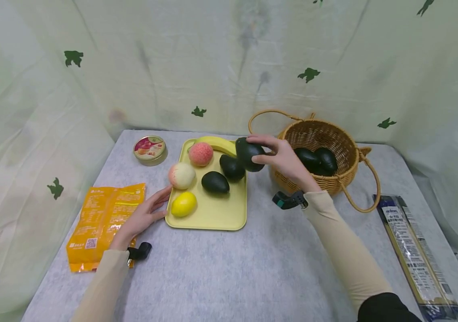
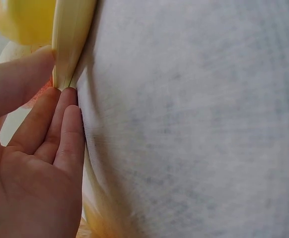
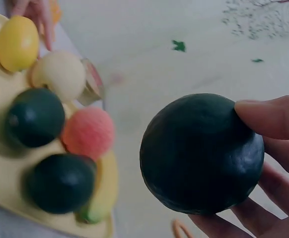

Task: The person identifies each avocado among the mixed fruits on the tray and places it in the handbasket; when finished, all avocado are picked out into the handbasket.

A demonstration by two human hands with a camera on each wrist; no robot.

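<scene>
My right hand (image 1: 281, 156) grips a dark green avocado (image 1: 248, 155) above the right edge of a yellow tray (image 1: 213, 219). Thumb and fingers hold its side in the right wrist view. Two more avocados lie on the tray, beside a banana (image 1: 220, 144), a pink peach (image 1: 201, 154), a pale peach (image 1: 182, 175) and a lemon (image 1: 184, 204). At the tray's left edge rests my left hand (image 1: 146, 217), its nearly straight fingers touching the tray's side in the left wrist view.
A wicker basket (image 1: 325, 182) with avocados inside stands at the back right, its loop handles sticking out. An orange packet (image 1: 104, 219) lies at left, a round tin (image 1: 150, 150) at the back left, and a long clear-windowed package (image 1: 418, 259) along the right edge.
</scene>
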